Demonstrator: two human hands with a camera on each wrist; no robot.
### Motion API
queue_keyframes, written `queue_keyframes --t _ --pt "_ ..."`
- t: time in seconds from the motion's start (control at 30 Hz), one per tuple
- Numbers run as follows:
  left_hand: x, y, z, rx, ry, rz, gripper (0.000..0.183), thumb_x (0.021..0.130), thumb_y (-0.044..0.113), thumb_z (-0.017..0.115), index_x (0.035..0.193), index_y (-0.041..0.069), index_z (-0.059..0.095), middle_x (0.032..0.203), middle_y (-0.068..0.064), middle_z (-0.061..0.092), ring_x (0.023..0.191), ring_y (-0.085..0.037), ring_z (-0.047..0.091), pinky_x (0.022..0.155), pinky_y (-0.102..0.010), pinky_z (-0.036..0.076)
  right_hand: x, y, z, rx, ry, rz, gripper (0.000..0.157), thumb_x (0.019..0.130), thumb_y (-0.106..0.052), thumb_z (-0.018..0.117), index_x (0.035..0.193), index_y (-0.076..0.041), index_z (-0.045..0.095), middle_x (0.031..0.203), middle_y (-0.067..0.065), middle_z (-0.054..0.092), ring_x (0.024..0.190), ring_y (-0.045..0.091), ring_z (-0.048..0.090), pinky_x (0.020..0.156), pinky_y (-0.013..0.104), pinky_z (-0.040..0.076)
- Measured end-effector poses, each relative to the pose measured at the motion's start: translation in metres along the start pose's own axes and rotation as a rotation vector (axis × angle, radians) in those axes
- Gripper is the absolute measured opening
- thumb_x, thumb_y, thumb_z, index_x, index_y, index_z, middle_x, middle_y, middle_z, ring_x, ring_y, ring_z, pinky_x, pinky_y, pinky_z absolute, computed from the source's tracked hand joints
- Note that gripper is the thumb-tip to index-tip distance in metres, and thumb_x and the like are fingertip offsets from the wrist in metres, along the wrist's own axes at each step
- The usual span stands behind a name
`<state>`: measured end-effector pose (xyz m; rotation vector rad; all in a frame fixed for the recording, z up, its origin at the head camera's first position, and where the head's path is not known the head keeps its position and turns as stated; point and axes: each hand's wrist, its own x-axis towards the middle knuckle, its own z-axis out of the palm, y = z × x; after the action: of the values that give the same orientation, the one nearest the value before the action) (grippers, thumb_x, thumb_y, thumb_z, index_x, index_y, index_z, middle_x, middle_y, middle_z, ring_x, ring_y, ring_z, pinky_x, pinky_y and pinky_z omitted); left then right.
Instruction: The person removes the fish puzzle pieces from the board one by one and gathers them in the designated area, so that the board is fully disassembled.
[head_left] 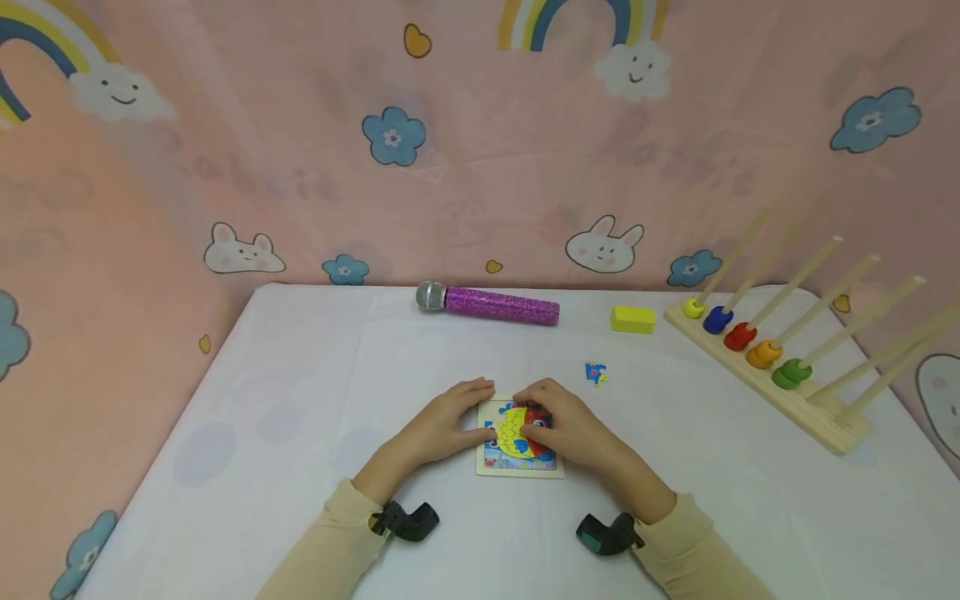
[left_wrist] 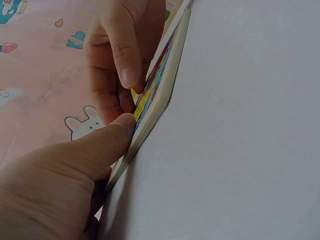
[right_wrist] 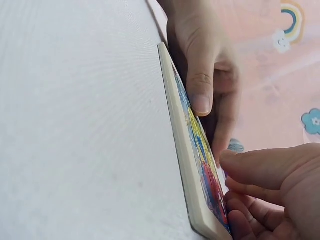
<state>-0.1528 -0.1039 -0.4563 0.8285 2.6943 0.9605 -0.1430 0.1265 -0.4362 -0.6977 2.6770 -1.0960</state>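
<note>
A small wooden jigsaw puzzle [head_left: 519, 472] with a yellow and red fish picture lies on the white table. Bare wood shows at its upper left. My left hand [head_left: 444, 425] holds the board's left side, thumb over the picture and fingers along the edge. Over the upper right part, my right hand [head_left: 567, 423] has its fingers curled and its thumb bent in. A bit of yellow, apparently a puzzle piece [left_wrist: 133, 93], shows by the right thumb tip in the left wrist view; the fingers hide most of it. Another blue puzzle piece [head_left: 596, 372] lies loose beyond the right hand.
A purple glitter microphone [head_left: 501, 306] lies at the table's back edge, with a yellow block [head_left: 632, 319] right of it. On the right stands a wooden peg rack [head_left: 765, 387] with coloured beads and tall rods. Behind the table hangs a pink patterned cloth [head_left: 480, 183].
</note>
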Motion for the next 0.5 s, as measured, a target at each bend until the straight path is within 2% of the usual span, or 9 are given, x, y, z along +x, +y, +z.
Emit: queue_keyframes --t 0.3,0.5 --pt "-0.0001 0.0009 -0.0002 -0.001 -0.004 -0.014 0.067 0.086 0.040 0.068 0.141 0.011 0.046 0.150 -0.002 0.038 0.140 -0.022 0.032 0.115 -0.042 0.030 0.0015 -0.0013 0.0007 -0.076 0.002 -0.021 0.035 0.084 -0.015 0.071 0.117 -0.008 0.062 0.118 0.009 0.052 0.108 0.023 0.053 0.101 0.045 0.047" --pt "0.0005 0.0016 -0.0003 -0.005 0.000 -0.010 0.066 0.085 0.039 0.069 0.140 0.009 0.046 0.150 -0.003 0.039 0.140 -0.022 0.033 0.115 -0.041 0.030 0.0033 -0.0047 0.0000 -0.090 -0.018 0.011 0.036 0.083 -0.013 0.072 0.116 -0.008 0.061 0.116 0.010 0.051 0.107 0.023 0.052 0.101 0.045 0.047"
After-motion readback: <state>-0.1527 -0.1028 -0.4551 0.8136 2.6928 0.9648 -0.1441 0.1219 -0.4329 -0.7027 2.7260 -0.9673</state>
